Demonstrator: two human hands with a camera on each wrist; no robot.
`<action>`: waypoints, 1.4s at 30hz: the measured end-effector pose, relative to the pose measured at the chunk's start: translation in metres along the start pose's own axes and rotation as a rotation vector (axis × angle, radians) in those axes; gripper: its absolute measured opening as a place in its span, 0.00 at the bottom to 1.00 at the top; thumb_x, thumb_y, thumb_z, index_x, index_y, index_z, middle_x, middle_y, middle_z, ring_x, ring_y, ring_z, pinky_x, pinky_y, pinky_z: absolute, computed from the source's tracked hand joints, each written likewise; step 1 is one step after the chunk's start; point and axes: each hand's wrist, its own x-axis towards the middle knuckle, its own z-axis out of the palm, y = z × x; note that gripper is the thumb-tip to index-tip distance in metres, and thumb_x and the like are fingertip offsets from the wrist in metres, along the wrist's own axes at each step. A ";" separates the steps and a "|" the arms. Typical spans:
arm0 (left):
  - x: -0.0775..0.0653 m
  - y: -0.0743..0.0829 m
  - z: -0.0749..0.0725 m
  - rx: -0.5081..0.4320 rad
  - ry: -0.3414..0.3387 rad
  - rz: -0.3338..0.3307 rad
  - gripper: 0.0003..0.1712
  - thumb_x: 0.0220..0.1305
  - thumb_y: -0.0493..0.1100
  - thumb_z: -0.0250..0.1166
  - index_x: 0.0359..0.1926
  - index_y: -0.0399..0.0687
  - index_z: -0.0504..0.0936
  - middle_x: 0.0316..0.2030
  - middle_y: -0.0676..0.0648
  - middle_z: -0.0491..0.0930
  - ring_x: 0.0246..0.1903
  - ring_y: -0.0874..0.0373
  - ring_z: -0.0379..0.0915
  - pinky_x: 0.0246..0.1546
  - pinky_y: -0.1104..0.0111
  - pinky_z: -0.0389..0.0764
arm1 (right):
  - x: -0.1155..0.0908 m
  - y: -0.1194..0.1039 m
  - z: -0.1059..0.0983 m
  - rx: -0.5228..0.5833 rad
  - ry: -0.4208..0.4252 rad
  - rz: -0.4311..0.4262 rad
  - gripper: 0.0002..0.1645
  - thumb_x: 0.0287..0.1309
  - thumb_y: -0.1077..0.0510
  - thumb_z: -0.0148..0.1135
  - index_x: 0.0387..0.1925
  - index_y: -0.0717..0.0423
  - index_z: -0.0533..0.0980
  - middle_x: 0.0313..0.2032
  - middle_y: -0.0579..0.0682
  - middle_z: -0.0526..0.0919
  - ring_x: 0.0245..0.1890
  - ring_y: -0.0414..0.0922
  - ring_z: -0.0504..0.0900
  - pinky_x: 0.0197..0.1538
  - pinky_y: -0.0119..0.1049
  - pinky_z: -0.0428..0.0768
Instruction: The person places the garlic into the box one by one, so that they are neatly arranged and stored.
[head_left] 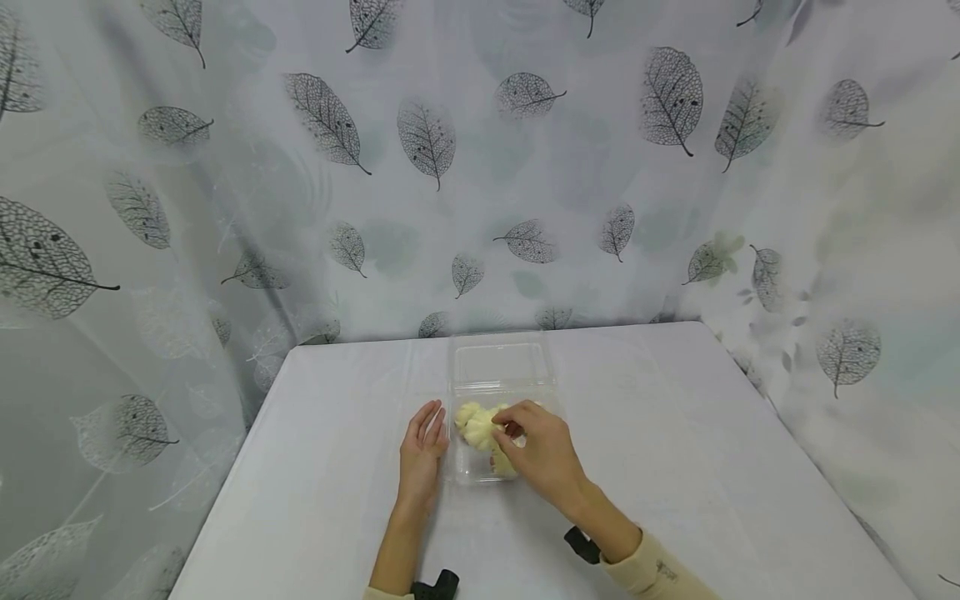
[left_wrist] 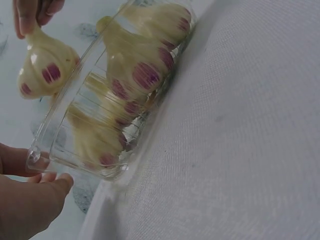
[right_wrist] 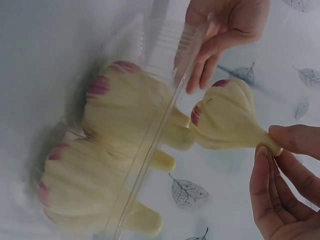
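A clear plastic clamshell box (head_left: pixel 471 473) stands on the table with its lid laid back. Inside it lie several cream garlic bulbs (left_wrist: pixel 137 62) with purple patches, their stems upward in the right wrist view. My right hand (head_left: pixel 547 454) pinches one more garlic bulb (right_wrist: pixel 225 117) by its stem between thumb and fingertips. That bulb hangs above the box, purple-marked base downward. My left hand (head_left: pixel 422 458) is at the box's left side, fingers fairly straight and touching its wall near the rim. Part of the box's contents is hidden behind the right hand in the head view.
The box's transparent lid (head_left: pixel 498 362) extends toward the back edge of the table. A white cloth covers the table (head_left: pixel 660 433). Behind and beside it hangs a curtain (head_left: pixel 480 167) printed with leaves.
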 end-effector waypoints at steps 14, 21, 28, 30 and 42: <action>0.001 -0.002 -0.002 0.007 -0.015 0.000 0.38 0.70 0.19 0.49 0.78 0.39 0.59 0.79 0.40 0.58 0.79 0.47 0.52 0.78 0.64 0.61 | -0.009 -0.001 0.026 -0.026 -0.055 0.020 0.13 0.48 0.68 0.81 0.36 0.56 0.86 0.34 0.45 0.85 0.30 0.38 0.84 0.34 0.28 0.87; 0.001 -0.002 -0.001 0.000 -0.019 0.010 0.37 0.69 0.18 0.48 0.78 0.36 0.58 0.79 0.38 0.57 0.79 0.45 0.51 0.79 0.64 0.60 | -0.013 0.001 0.036 -0.074 -0.081 0.015 0.12 0.50 0.67 0.80 0.35 0.54 0.86 0.34 0.45 0.84 0.30 0.39 0.83 0.33 0.26 0.85; 0.001 -0.001 -0.001 0.011 -0.026 0.007 0.37 0.70 0.18 0.48 0.78 0.36 0.58 0.79 0.38 0.57 0.79 0.45 0.51 0.79 0.63 0.60 | -0.017 0.005 0.044 -0.156 -0.090 -0.008 0.11 0.49 0.66 0.81 0.34 0.54 0.86 0.33 0.45 0.83 0.30 0.37 0.81 0.31 0.26 0.83; 0.000 -0.001 -0.001 0.013 -0.034 0.015 0.37 0.69 0.18 0.48 0.78 0.36 0.58 0.79 0.38 0.57 0.79 0.44 0.50 0.79 0.63 0.60 | -0.018 0.007 0.047 -0.164 -0.100 -0.006 0.11 0.49 0.66 0.81 0.33 0.54 0.85 0.33 0.45 0.83 0.30 0.37 0.81 0.31 0.27 0.83; 0.002 -0.002 -0.002 0.020 -0.022 0.002 0.35 0.72 0.21 0.51 0.77 0.38 0.60 0.78 0.39 0.59 0.79 0.45 0.54 0.77 0.64 0.64 | -0.022 0.012 0.053 -0.146 -0.144 -0.024 0.13 0.46 0.61 0.84 0.34 0.52 0.87 0.34 0.44 0.84 0.31 0.39 0.81 0.34 0.29 0.84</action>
